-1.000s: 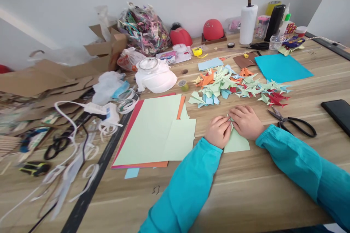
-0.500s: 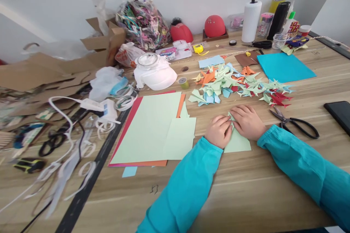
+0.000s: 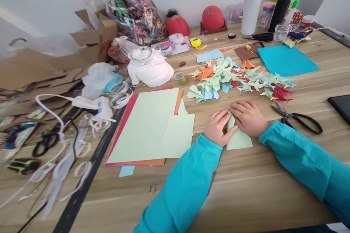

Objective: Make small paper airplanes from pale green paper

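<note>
A light green sheet of paper, partly folded, lies on the wooden table under both hands. My left hand holds its left edge, fingers curled at the top and the thumb resting on the paper. My right hand presses the upper right part, its fingertips meeting the left ones at the top corner. The fingers hide the upper end of the fold. Just beyond the hands is a heap of folded paper cranes in green, blue, orange and red. Black-handled scissors lie to the right of my right hand.
On the left is a stack of coloured paper with a smaller green sheet on it. Cables and a power strip lie further left. A turquoise sheet, blue slips and a phone are also on the table.
My left thumb has moved right across the paper, away from its fingers. The right side of the sheet now slants inward more. The view has shifted slightly.
</note>
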A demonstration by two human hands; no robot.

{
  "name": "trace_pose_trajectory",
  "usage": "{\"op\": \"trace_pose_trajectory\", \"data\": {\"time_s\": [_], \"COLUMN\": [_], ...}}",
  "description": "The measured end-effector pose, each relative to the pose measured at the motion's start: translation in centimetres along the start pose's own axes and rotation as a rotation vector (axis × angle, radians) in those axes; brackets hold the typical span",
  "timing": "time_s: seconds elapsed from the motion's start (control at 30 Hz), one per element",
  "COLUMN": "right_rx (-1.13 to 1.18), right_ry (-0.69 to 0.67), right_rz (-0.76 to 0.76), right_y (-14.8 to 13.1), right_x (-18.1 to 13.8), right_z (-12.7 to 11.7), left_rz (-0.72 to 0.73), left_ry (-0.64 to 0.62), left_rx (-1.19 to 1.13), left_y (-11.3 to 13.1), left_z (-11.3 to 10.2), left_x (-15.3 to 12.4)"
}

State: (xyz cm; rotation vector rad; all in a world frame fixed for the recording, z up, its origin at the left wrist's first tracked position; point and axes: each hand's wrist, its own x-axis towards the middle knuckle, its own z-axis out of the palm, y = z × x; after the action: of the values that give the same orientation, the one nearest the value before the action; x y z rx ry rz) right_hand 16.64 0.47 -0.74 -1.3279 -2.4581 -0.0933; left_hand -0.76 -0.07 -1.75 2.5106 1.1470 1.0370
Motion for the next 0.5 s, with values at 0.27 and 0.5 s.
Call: {"op": "trace_pose_trajectory", "data": {"time_s": [0.27,0.5], "right_rx": [0.0,-0.01], "right_ry": [-0.013,-0.024], "right_rz": [0.007,-0.01], "right_y": [0.2,0.2], "right_x": [-0.1,-0.1], "right_z": [0.1,0.0], "left_rz": [0.042,-0.037], "left_ry": [0.004,0.118], "left_rx": [-0.017,-0.008], "left_y": [-0.6,-1.2], "left_z": [0.1,0.7], "left_x": [-0.3,-0.3]}}
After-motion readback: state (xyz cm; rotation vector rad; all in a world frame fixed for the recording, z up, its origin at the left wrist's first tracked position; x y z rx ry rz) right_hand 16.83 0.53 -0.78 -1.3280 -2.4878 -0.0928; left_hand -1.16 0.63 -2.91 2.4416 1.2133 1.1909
